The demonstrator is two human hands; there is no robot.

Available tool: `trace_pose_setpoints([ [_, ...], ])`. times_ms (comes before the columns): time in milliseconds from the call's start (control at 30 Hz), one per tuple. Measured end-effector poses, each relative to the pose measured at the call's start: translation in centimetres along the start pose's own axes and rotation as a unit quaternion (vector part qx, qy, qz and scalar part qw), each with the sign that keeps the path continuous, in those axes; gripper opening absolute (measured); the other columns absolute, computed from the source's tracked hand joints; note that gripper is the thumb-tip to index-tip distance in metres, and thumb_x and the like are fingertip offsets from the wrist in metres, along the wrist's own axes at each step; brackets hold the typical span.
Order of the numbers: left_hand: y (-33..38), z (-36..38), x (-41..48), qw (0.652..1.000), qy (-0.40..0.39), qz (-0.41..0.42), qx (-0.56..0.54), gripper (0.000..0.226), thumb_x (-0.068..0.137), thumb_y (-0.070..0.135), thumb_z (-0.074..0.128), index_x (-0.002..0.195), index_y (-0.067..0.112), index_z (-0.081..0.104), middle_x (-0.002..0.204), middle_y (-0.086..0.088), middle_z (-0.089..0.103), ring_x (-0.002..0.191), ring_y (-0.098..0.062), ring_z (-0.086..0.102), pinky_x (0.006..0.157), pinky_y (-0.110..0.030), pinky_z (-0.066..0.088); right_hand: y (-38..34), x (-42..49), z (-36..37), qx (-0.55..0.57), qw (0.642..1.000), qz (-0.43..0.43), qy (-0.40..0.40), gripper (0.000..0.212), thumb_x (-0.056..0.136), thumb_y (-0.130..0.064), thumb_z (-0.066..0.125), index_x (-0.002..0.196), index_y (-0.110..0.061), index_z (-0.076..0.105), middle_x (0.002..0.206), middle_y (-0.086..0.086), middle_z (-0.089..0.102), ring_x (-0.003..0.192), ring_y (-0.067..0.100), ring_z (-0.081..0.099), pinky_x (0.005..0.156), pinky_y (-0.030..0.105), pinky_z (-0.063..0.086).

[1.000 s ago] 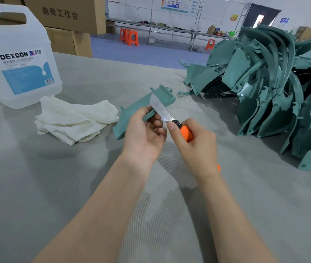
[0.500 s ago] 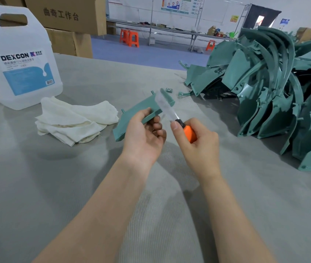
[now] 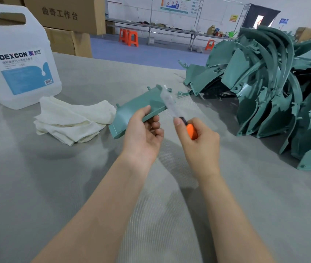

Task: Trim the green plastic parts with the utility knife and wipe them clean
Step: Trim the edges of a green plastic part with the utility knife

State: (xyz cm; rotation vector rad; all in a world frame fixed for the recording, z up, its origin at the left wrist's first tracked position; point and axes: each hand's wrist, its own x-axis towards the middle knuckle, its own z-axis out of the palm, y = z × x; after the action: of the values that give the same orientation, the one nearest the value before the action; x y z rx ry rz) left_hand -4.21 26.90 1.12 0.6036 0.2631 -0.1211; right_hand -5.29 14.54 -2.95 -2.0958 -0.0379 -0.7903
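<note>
Swept blade-first beyond left hand (image 3: 143,133) pinching flat green plastic panel (image 3: 139,107) (blade blurred): orange-handled utility knife (image 3: 191,131), gripped in right hand (image 3: 200,149).

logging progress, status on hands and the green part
Left hand grips green part. Right hand grips utility knife, blade blurred at part's far end. Cloth lies left, untouched.
</note>
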Motion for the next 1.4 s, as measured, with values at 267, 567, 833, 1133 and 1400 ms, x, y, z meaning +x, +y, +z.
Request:
trace_pose_setpoints([
  [267,0.2,0.4,-0.3,0.996,0.031,0.082,0.030,0.009,0.091,0.017,0.057,0.083,0.016,0.057,0.061,0.002,0.048,0.050,-0.005,0.039,0.044,-0.014,0.033,-0.1,0.4,-0.4,0.017,0.999,0.023,0.018,0.053,0.088,-0.058,0.055,0.061,-0.016,0.036,0.047,-0.009,0.034,0.047,0.010,0.031,0.046,0.021,0.024],
  [567,0.3,0.4,-0.5,0.981,0.042,0.183,0.042,0.010,0.091,0.017,0.057,0.099,0.019,0.051,0.069,0.008,0.047,0.055,-0.004,0.039,0.049,-0.014,0.036,-2.2,-0.9,1.0,0.015,0.996,-0.035,-0.085,0.052,0.080,-0.067,0.047,0.058,-0.022,0.036,0.047,-0.007,0.034,0.047,0.013,0.031,0.047,0.023,0.025],
  [833,0.3,0.5,-0.6,0.972,0.052,0.219,0.071,0.002,0.091,0.017,0.059,0.092,0.017,0.060,0.070,0.006,0.053,0.052,-0.001,0.048,0.053,-0.014,0.038,-1.6,-0.6,0.6,0.016,0.998,-0.004,-0.057,0.053,0.085,-0.062,0.050,0.057,-0.022,0.031,0.046,-0.007,0.033,0.046,0.013,0.030,0.048,0.025,0.022],
  [1133,0.1,0.3,-0.7,0.961,0.040,0.258,0.094,0.011,0.091,0.015,0.058,0.085,0.023,0.061,0.068,0.015,0.056,0.053,-0.001,0.046,0.055,-0.016,0.037,-2.0,-0.7,0.7,0.035,0.996,-0.024,-0.080,0.053,0.082,-0.066,0.048,0.057,-0.021,0.035,0.046,-0.009,0.033,0.046,0.011,0.030,0.044,0.019,0.026],
  [1400,-0.1,0.4,-0.7,0.959,0.037,0.265,0.093,0.012,0.091,0.013,0.059,0.084,0.023,0.062,0.070,0.016,0.059,0.052,-0.001,0.050,0.053,-0.015,0.037,-1.8,-0.6,0.8,0.027,0.996,-0.021,-0.076,0.053,0.089,-0.056,0.054,0.057,-0.019,0.032,0.046,-0.007,0.031,0.046,0.012,0.029,0.044,0.021,0.024],
])
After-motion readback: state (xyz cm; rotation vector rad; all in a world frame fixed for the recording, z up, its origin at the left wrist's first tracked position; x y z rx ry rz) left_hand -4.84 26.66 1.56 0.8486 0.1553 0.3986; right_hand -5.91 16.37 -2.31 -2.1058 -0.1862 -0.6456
